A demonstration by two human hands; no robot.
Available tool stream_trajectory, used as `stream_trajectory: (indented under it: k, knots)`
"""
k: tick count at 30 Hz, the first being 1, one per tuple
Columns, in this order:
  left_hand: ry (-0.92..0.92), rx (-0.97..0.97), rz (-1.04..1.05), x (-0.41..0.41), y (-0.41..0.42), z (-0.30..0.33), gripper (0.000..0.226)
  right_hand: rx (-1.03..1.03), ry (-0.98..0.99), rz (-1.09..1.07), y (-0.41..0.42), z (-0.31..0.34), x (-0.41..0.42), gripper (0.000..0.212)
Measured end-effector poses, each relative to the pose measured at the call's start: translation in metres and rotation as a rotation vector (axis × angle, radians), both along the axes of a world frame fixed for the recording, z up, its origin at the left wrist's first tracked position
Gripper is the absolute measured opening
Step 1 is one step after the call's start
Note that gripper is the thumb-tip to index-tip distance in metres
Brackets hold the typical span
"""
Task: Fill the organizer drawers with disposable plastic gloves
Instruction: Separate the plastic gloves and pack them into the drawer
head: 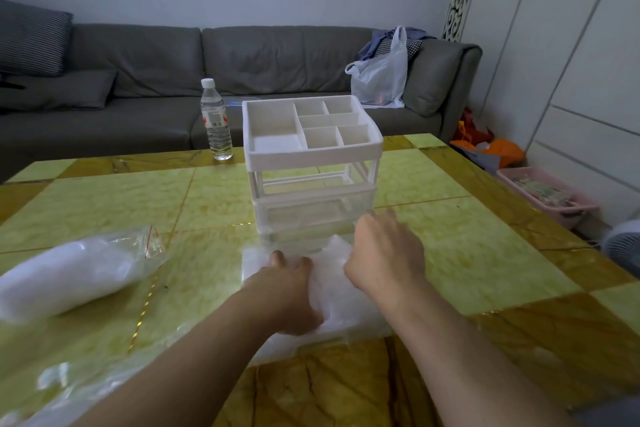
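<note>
Both hands are gathering gloves point(332, 302) just before the organizer point(311, 163): left hand point(294, 291) pinching them, right hand point(384, 253) curling onto them. Next, likely lifting into a drawer point(304, 218).

I see a capped water bottle point(216, 120) upright at the desk's point(104, 198) far edge, grey sofa point(207, 80) behind, white carrier bag point(381, 78) on its cushion, striped pillow point(31, 40), pink basket point(543, 196) on the floor.

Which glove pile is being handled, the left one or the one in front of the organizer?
The gloves in front of the organizer, under the left hand and right hand. The bagged pile lies untouched.
</note>
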State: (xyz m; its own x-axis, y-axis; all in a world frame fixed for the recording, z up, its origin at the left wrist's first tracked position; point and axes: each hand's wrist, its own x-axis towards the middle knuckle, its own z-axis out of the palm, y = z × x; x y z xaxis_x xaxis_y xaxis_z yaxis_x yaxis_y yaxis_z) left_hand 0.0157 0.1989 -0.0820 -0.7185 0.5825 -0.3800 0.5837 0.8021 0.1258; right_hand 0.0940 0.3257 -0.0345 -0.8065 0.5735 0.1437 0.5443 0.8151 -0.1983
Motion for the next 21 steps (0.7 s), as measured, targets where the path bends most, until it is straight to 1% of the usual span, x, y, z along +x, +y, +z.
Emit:
stream_trajectory:
  k: [1, 2, 3, 5, 7, 9, 11, 14, 17, 19, 21]
  knots:
    - [-0.001, -0.001, 0.001, 0.002, 0.0, 0.0, 0.074, 0.019, 0.073, 0.045, -0.007, 0.006, 0.001, 0.021]
    - [-0.004, 0.002, -0.001, 0.002, 0.001, -0.003, 0.069, -0.029, 0.15, 0.115, -0.017, 0.01, 0.0, 0.02]
    - [-0.004, 0.004, 0.0, 0.002, 0.002, -0.004, 0.067, -0.128, 0.215, 0.197, -0.029, 0.014, 0.0, 0.014]
    - [-0.01, 0.031, -0.009, 0.0, 0.003, -0.007, 0.064, -0.34, 0.198, 0.273, -0.051, 0.008, -0.004, 0.008]
    - [-0.033, 0.005, -0.008, -0.001, 0.003, -0.008, 0.069, -0.448, 0.113, 0.233, -0.055, -0.007, -0.014, 0.016]
    - [-0.025, -0.003, -0.035, 0.0, 0.001, -0.005, 0.071, -0.458, 0.06, 0.183, -0.048, -0.02, -0.02, 0.02]
    - [-0.009, 0.036, -0.072, 0.002, -0.001, -0.006, 0.075, -0.433, 0.005, 0.136, -0.038, -0.028, -0.022, 0.021]
    - [0.018, 0.057, -0.133, 0.004, -0.003, -0.003, 0.087, -0.389, -0.162, 0.114, -0.032, -0.039, -0.02, 0.028]
    - [0.022, 0.069, -0.184, 0.005, -0.003, 0.004, 0.083, -0.361, -0.311, 0.171, -0.028, -0.033, -0.015, 0.04]
    - [-0.02, 0.076, -0.164, 0.005, -0.001, 0.009, 0.081, -0.354, -0.428, 0.262, -0.026, -0.017, -0.008, 0.041]
    - [-0.064, 0.078, -0.139, 0.002, -0.004, 0.012, 0.084, -0.335, -0.511, 0.297, -0.022, -0.013, -0.005, 0.047]
